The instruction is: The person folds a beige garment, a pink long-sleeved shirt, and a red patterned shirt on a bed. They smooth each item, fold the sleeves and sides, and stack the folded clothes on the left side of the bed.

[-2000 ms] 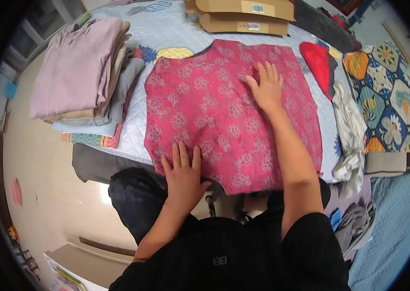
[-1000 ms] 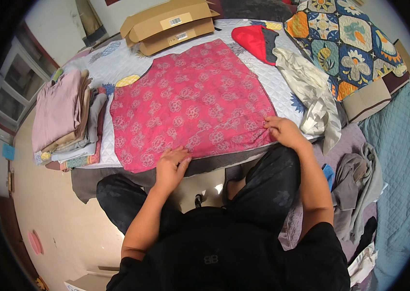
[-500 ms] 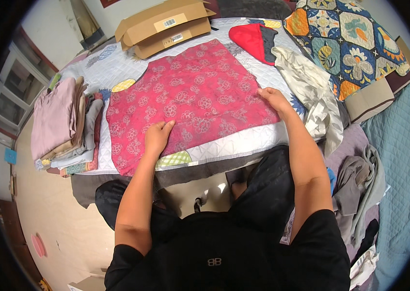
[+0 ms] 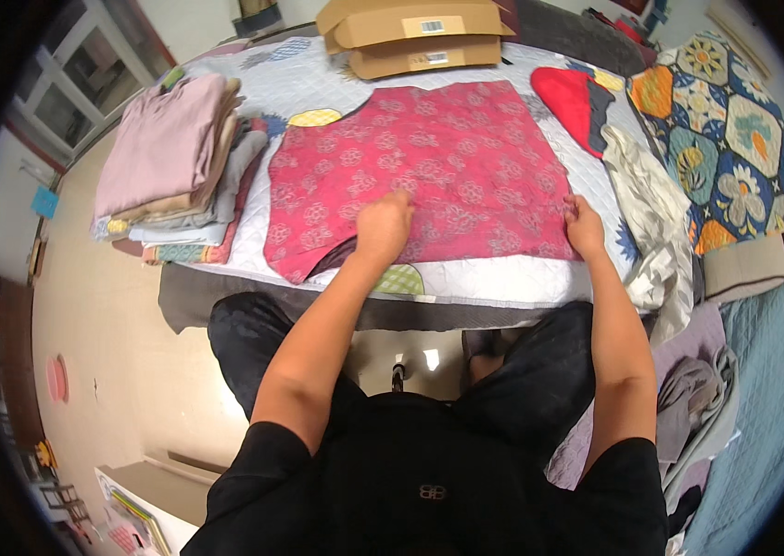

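A pink-red garment (image 4: 457,176) with a pale flower print lies spread fairly flat on the quilted bedcover in front of me. My left hand (image 4: 385,225) is closed, its fingers pinching the cloth near the garment's lower middle. At the right edge, near the lower right corner, my right hand (image 4: 584,225) pinches the border between thumb and fingers. Beside my left wrist the lower left edge gapes a little and shows a dark inside. Exactly how much cloth each hand holds is hidden by the fingers.
A folded clothes stack (image 4: 165,157) stands left. Behind the garment is a brown cardboard box (image 4: 410,37). To the right lie a red and grey cloth item (image 4: 573,107), a crumpled white patterned cloth (image 4: 647,208) and a colourful quilt (image 4: 726,139). Grey clothes (image 4: 693,394) lie lower right.
The view has shifted, so the bed sits farther right. My left hand has closed from a looser, thumb-out pose, and the garment's lower left edge now gapes. My right hand stays at the right edge.
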A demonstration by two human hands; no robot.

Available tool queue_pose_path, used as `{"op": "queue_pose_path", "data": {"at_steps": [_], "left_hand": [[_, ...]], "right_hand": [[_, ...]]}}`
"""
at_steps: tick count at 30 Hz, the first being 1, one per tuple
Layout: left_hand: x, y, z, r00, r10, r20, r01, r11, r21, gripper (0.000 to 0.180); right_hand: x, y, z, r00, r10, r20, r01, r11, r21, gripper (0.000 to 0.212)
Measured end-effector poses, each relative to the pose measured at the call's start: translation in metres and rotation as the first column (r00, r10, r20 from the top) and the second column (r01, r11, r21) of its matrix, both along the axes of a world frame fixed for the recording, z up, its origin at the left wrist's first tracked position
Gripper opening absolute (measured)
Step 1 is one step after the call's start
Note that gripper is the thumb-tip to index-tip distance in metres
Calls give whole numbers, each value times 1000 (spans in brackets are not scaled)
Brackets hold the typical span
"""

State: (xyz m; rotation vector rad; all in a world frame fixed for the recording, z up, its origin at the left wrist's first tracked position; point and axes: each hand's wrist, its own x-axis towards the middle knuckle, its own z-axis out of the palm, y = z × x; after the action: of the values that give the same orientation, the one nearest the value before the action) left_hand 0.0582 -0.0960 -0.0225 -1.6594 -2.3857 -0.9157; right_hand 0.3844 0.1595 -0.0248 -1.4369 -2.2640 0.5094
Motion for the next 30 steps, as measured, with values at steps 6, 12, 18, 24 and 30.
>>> {"op": "queue_pose_path", "data": {"at_steps": [6,12,18,24,30], "left_hand": [[8,-40,35,992,-117,55,121,989,-80,43],[-40,-138,61,977,-170,-131,115,931,-346,52],[-88,-176,58,999,-25,33,35,930,-366,28],[-136,-164,46,511,60,858,207,960,-191,33],[-153,-150,11,826,158,541,93,908,-408,20]], "right_hand": [[-2,-3,0,988,-38,149,34,999,29,41],[15,14,-10,989,7,-144,-32,984,-174,53],[20,10,-9,966,-11,-256,-50,971,-232,51],[11,-1,-10,982,-56,-179,64,997,36,52],[-10,-8,4,985,-129,-116,137,989,63,49]]}}
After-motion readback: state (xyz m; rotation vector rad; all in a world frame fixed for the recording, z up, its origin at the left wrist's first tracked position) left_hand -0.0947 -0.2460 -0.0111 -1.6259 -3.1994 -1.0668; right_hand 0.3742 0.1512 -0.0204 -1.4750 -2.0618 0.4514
